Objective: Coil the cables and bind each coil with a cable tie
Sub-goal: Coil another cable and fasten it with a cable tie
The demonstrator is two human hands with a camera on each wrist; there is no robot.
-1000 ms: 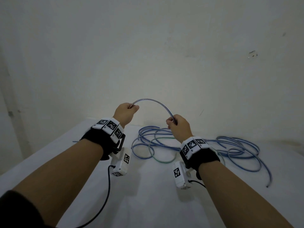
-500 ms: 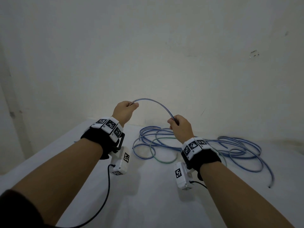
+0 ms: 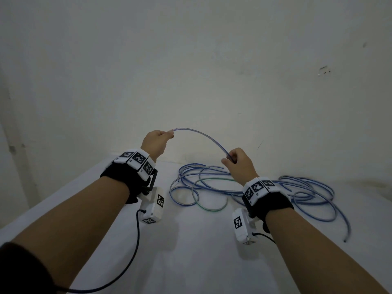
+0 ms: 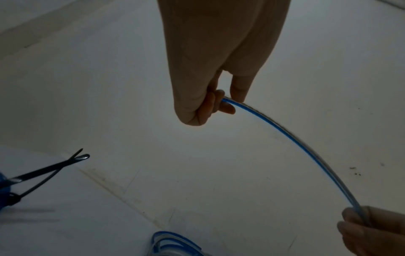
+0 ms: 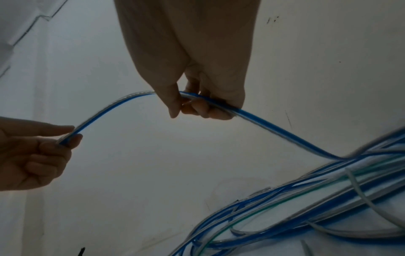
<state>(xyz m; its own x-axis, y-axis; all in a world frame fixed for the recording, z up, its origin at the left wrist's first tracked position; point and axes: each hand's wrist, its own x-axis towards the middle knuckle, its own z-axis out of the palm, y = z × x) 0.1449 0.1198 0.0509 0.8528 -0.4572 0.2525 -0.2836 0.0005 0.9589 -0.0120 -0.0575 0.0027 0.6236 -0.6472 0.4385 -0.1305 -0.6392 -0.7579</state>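
Both hands, left hand and right hand, each pinching the arched blue cable

White table; loose cables; cable ties

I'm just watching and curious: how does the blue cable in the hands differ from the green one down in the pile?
The blue cable is lifted in an arch between the left hand and right hand; the green cable lies loose on the table. The blue cable is pinched by both hands; nothing touches the green cable. Both are thin, uncoiled and untied.
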